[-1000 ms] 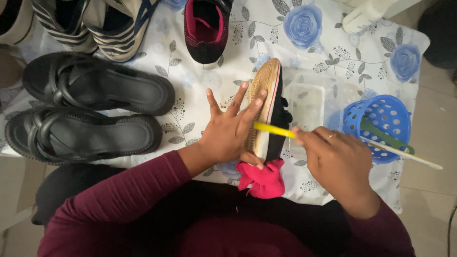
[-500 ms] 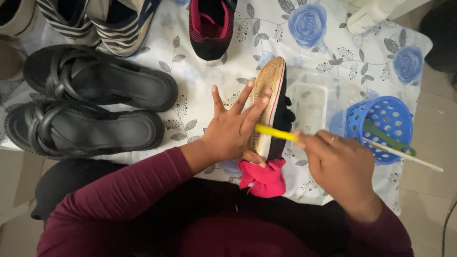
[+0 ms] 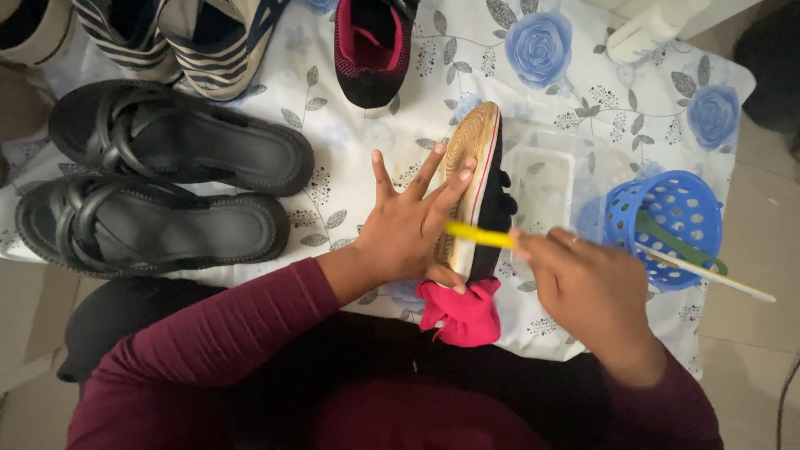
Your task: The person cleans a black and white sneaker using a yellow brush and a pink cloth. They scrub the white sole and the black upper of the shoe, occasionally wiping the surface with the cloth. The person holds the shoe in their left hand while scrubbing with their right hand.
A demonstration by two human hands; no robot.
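Note:
My left hand [image 3: 410, 225] lies flat with spread fingers against the tan sole of a black shoe [image 3: 477, 187] that stands on its side, thumb tucked under its heel. A pink cloth [image 3: 462, 312] hangs under that heel at the table edge. My right hand [image 3: 587, 283] grips a yellow-handled brush [image 3: 479, 235] whose tip rests across the shoe's sole edge.
Two black strappy sandals [image 3: 179, 187] lie at the left on the blue-flowered tablecloth [image 3: 583, 75]. Striped shoes [image 3: 196, 33] and a black-and-pink sneaker [image 3: 371, 46] sit at the back. A clear plastic tub [image 3: 546, 179] and a blue perforated basket [image 3: 671, 221] holding sticks stand at the right.
The hands and shoe stay in nearly the same place; the yellow brush has shifted slightly along the sole edge.

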